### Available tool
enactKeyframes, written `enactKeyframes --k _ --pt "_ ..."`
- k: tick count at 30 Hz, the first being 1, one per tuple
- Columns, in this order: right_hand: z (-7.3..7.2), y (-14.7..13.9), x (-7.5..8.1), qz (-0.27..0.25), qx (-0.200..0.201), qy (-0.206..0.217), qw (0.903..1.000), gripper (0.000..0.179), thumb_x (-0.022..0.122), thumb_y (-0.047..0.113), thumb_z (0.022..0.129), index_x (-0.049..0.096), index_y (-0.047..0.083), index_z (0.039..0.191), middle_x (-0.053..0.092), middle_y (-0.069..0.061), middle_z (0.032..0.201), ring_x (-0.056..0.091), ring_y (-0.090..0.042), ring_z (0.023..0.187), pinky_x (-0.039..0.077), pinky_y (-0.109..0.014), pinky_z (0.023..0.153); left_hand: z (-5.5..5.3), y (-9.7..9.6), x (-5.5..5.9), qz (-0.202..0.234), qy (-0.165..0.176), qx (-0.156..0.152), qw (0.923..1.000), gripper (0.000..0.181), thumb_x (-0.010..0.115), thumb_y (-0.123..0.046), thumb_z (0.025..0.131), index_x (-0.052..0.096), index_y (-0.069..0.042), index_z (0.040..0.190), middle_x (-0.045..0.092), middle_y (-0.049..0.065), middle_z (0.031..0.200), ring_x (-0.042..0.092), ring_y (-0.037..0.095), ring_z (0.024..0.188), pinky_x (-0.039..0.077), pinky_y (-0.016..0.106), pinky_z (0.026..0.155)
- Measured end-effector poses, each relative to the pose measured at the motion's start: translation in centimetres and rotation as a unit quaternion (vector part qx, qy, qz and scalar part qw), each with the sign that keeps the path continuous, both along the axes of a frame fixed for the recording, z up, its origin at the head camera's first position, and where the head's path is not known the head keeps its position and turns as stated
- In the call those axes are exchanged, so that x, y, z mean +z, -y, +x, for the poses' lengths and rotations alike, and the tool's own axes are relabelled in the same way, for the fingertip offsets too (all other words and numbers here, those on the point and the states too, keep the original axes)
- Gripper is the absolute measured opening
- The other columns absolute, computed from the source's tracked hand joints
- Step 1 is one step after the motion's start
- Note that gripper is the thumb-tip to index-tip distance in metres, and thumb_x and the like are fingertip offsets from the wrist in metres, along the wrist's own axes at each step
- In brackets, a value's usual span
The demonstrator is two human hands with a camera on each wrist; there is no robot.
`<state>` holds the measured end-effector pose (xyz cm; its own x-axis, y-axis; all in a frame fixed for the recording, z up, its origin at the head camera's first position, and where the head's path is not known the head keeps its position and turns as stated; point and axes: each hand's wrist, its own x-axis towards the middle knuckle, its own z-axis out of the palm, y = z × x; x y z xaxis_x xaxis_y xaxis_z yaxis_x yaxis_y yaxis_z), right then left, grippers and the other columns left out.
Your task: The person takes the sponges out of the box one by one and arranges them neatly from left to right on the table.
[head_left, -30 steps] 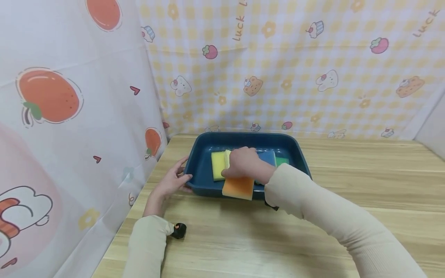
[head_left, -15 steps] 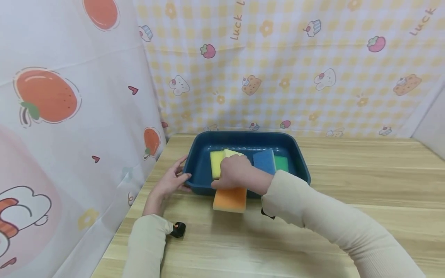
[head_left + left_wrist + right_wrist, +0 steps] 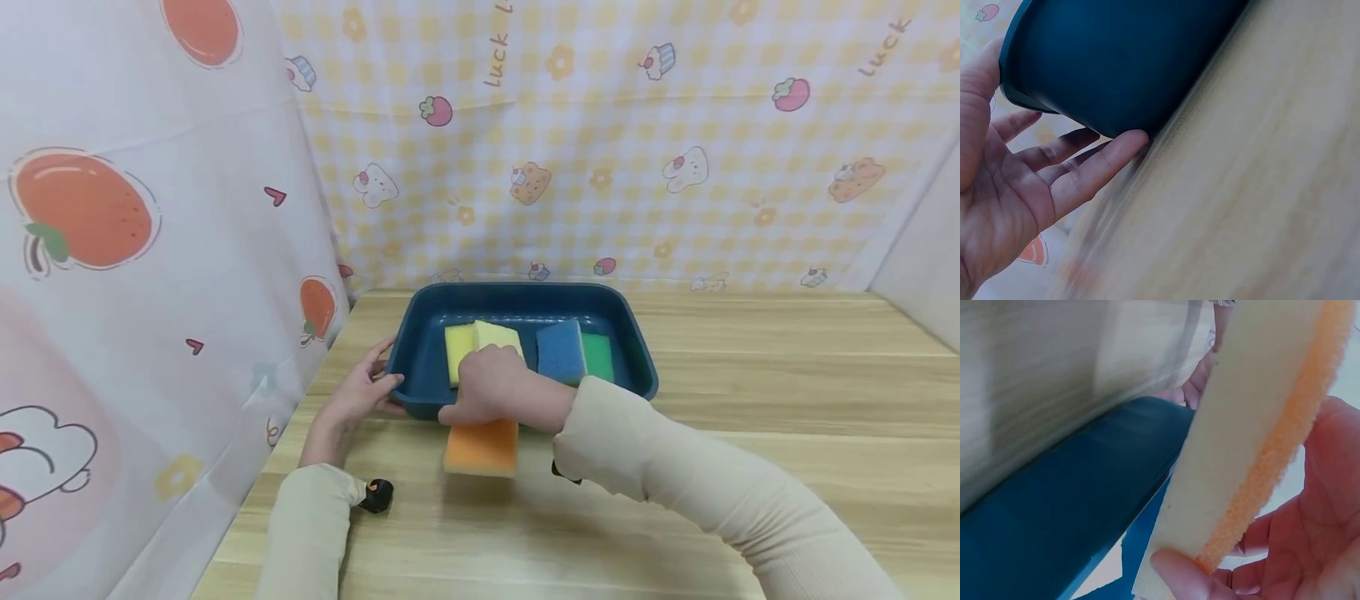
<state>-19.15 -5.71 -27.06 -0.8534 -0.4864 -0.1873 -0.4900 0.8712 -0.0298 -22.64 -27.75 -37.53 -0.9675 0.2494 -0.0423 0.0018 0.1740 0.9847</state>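
Observation:
My right hand [image 3: 491, 383] pinches an orange sponge [image 3: 482, 450] with a cream layer and holds it over the near rim of a dark blue basin [image 3: 525, 288]. In the right wrist view the thumb presses the cream side of the orange sponge [image 3: 1247, 437], with the fingers on the orange side. My left hand [image 3: 362, 393] lies at the basin's front left corner. In the left wrist view, its fairly straight fingers [image 3: 1100, 172] touch the outside of the basin [image 3: 1110, 62], the thumb by the rim.
Inside the basin, a yellow sponge [image 3: 458, 354] and a pale yellow one [image 3: 497, 335] lie at left, a blue sponge [image 3: 560, 353] and a green one [image 3: 597, 358] at right. The wooden table [image 3: 750, 375] meets a patterned cloth [image 3: 570, 167] behind.
My right hand has drawn the orange sponge out of the basin, toward the front and slightly left. The left hand keeps its place at the basin's corner; the view shifts a little.

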Motion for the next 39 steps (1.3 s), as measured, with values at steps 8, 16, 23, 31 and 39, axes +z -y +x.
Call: enactKeyframes --k 8,16,23,31,39 --pt "0.9 0.4 -0.4 -0.001 0.002 0.006 1.0 0.041 0.056 0.057 0.075 0.061 0.016 0.071 0.054 0.001 0.067 0.047 -0.016 0.071 0.039 -0.03 0.061 -0.2 -0.1 0.0 -0.01 0.008 0.013 0.9998 0.066 0.046 -0.006 0.09 0.013 -0.02 0.145 0.032 0.031 0.13 0.06 0.035 0.084 0.053 0.047 0.065" --pt "1.7 1.1 -0.7 0.019 0.024 0.004 0.9995 0.049 0.055 0.059 0.074 0.063 0.013 0.086 0.053 0.001 0.073 0.046 -0.016 0.074 0.04 -0.03 0.063 -0.4 0.0 0.2 -0.008 0.011 0.009 0.9999 0.067 0.045 -0.005 0.09 0.011 -0.021 0.146 0.032 0.03 0.13 0.058 0.035 0.09 0.053 0.046 0.067" --pt "2.3 1.4 -1.1 0.029 0.017 0.008 0.9994 0.051 0.055 0.061 0.073 0.061 0.012 0.086 0.051 -0.001 0.074 0.047 -0.016 0.072 0.04 -0.029 0.062 -0.5 0.0 -0.1 -0.009 0.01 0.005 0.9999 0.067 0.044 -0.006 0.09 0.01 -0.021 0.146 0.03 0.03 0.132 0.055 0.037 0.095 0.053 0.046 0.068" --pt "3.0 1.7 -1.6 0.045 0.021 0.0 0.9987 0.061 0.053 0.063 0.072 0.06 0.008 0.096 0.051 -0.003 0.076 0.046 -0.016 0.072 0.042 -0.028 0.06 -0.4 0.0 -0.1 -0.006 0.006 0.008 0.9999 0.067 0.045 -0.005 0.09 0.01 -0.021 0.146 0.03 0.03 0.132 0.056 0.037 0.092 0.053 0.047 0.068" --pt "3.6 2.0 -2.3 0.031 0.016 0.022 0.9992 0.055 0.055 0.061 0.072 0.059 0.01 0.091 0.051 -0.003 0.076 0.046 -0.016 0.073 0.043 -0.032 0.065 -0.2 -0.1 0.1 -0.016 0.003 0.008 0.9998 0.068 0.044 -0.005 0.09 0.01 -0.019 0.146 0.03 0.03 0.133 0.053 0.04 0.098 0.053 0.046 0.069"
